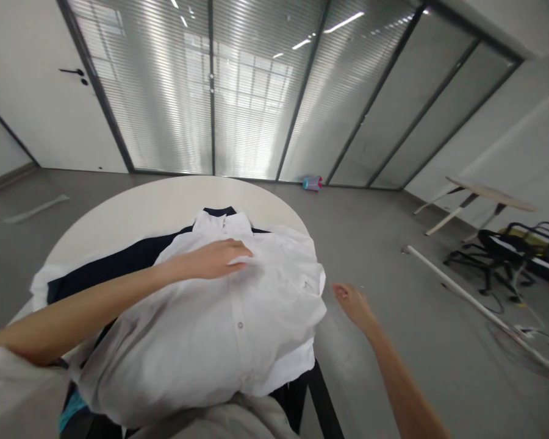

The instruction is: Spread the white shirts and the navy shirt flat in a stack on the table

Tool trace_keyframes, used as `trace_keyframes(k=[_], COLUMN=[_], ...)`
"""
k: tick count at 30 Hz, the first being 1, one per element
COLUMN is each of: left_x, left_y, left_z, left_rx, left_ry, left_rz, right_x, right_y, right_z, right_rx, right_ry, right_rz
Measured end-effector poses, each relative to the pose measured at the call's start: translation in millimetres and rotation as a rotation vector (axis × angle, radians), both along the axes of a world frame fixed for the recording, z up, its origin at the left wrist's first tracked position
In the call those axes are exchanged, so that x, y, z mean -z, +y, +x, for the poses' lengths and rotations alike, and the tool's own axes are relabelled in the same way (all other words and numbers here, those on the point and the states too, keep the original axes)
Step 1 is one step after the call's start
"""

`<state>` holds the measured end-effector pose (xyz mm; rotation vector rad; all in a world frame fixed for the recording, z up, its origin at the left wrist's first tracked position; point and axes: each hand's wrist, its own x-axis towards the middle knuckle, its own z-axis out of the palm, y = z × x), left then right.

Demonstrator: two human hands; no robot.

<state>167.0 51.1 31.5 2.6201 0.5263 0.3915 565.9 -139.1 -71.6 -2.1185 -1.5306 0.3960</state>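
Note:
A white button-up shirt (274,305) lies front up on a round table, its collar toward the far side and its lower part hanging over the near edge. Dark navy cloth (132,262) shows from beneath it, with more white cloth (50,283) at the left. My left hand (222,258) rests over the shirt's upper chest, fingers stretched out and holding nothing. Just beyond the shirt's right edge, my right hand (351,303) hangs above the floor, apart from the cloth. Its fingers are curled in, and nothing shows in them.
The pale round tabletop (150,201) extends behind the clothes. A small blue and red bin (312,183) stands by the glass partition (251,91). On the right are a wooden table (491,194), black office chairs (526,253) and a long white strip (476,305) across the floor.

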Motion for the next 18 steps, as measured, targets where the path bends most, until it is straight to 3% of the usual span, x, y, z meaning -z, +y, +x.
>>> trace_keyframes(k=[3,5,7,10,13,16,18], left_x=[-5.1,4.7,20.1,42.9,62.5,89.1,113.0], left_y=[2,-15,-46,-100,-146,-178,-192], left_z=[-98,-157,-206,-254,-274,-272,-265], left_rx=[-0.453,-0.715,-0.879,-0.939,-0.964,-0.952,-0.877], left_ry=[0.030,0.014,0.017,0.055,0.092,0.073,-0.037], left_rz=[-0.073,-0.172,-0.309,-0.487,-0.562,-0.672,-0.825], right_x=[-48,-75,-94,-106,-105,-93,-81], right_y=[63,106,142,180,202,214,218], right_z=[-46,-101,-168,-268,-348,-396,-412], right_rx=[-0.116,-0.364,-0.651,-1.019,-1.291,-1.390,-1.417], right_ry=[0.023,0.063,0.087,0.132,0.018,-0.164,-0.238], right_rz=[0.186,0.236,0.207,0.185,0.186,0.176,0.136])
